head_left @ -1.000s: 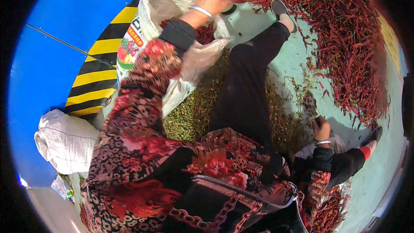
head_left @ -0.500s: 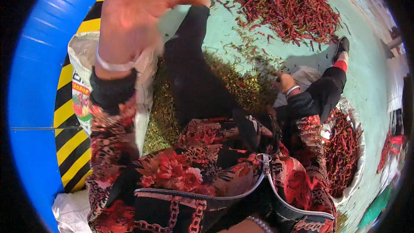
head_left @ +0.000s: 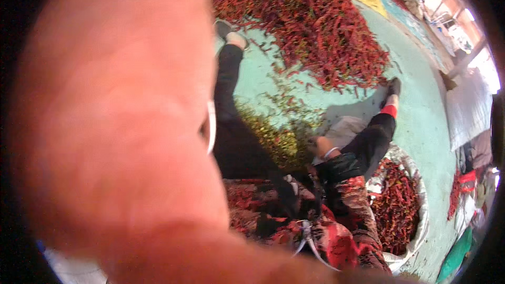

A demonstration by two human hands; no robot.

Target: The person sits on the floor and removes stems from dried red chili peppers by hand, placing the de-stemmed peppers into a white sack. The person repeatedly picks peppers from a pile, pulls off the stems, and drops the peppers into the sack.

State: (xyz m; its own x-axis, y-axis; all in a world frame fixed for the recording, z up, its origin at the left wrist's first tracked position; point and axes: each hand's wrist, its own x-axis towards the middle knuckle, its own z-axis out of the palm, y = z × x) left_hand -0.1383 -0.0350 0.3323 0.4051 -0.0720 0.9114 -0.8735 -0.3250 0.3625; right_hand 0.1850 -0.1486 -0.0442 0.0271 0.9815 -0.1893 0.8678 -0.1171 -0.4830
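My left hand [head_left: 121,110] is so close to the camera that it fills the left side as a blurred patch of skin. Its fingers cannot be made out. A white band [head_left: 211,126] shows at its edge. My right hand [head_left: 325,147], with a white bracelet at the wrist, is low beside my right leg, over a heap of green-yellow stems and scraps [head_left: 281,139]. Its fingers are small and dark, and whether they hold anything is unclear. Beyond my feet lies a large pile of dried red chilli peppers [head_left: 315,26] with stems among them.
At my right stands an open white sack [head_left: 421,215] of red chillies [head_left: 394,210]. A pale cloth or sack [head_left: 347,130] lies by my right leg. My legs spread over the light green floor [head_left: 415,110]. Bags and cloths line the far right.
My left hand has come up close to the camera and now hides the sack and blue surface on the left. The view has shifted, showing more of the chilli pile and right background.
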